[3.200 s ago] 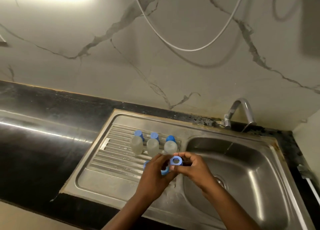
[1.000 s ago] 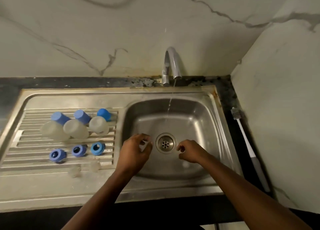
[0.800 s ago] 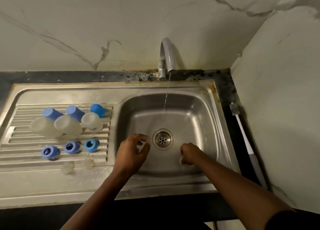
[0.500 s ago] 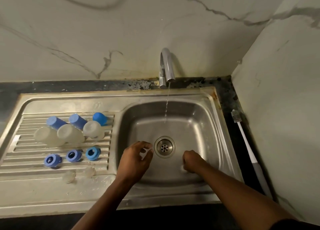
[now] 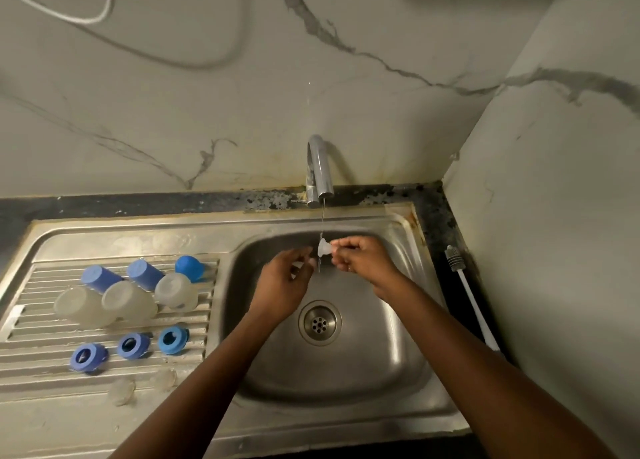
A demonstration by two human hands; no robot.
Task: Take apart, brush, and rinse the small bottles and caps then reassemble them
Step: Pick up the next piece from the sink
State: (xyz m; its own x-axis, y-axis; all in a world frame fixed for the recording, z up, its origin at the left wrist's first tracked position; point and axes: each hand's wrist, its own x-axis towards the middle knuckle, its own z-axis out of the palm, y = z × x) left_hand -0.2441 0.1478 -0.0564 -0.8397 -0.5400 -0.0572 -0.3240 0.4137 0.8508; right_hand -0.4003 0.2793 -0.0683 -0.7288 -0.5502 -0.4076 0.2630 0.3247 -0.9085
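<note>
Head view. Right hand point(image 5: 360, 259) pinches a small clear cap piece point(image 5: 323, 248) under the thin stream point(image 5: 322, 219) from the tap point(image 5: 319, 168), over the back of the sink basin point(image 5: 408, 320). Left hand point(image 5: 284, 282) just beside it, fingers curled, blurred; cannot tell if it holds anything. On the draining board point(image 5: 52, 372): three bottles point(image 5: 128, 301) lying near its back edge, three blue rings point(image 5: 133, 345) in front of them, two clear pieces point(image 5: 121, 391) near its front edge. Brush point(image 5: 471, 299) lies on the counter point(image 5: 446, 237) along the sink's right edge.

Steel sink point(image 5: 138, 230) against a marble wall point(image 5: 381, 112)
Chrome tap point(image 5: 320, 168) at 12 o'clock runs a thin stream point(image 5: 323, 216); drain point(image 5: 319, 323) mid-basin; white cable point(image 5: 90, 21) loops at 11 o'clock.
</note>
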